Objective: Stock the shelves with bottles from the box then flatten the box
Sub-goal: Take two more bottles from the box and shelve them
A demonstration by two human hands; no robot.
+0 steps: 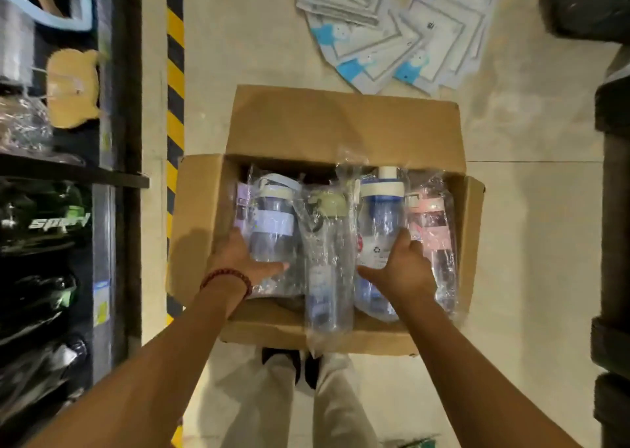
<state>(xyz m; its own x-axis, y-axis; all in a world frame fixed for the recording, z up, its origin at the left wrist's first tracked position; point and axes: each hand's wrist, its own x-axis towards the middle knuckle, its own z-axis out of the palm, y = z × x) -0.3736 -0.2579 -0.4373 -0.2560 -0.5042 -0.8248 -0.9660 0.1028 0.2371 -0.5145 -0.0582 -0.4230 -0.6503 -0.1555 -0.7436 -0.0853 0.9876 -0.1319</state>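
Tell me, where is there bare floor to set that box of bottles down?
Bare floor lies right of the cardboard box, and a strip between the box and the striped tape. Crowded: packets beyond it, shelves left.

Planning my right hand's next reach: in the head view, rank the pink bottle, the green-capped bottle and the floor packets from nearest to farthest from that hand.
From the right hand:
1. Pink bottle, just to its right in the box.
2. Green-capped bottle, to its left, mid-box.
3. Floor packets, well beyond the box.
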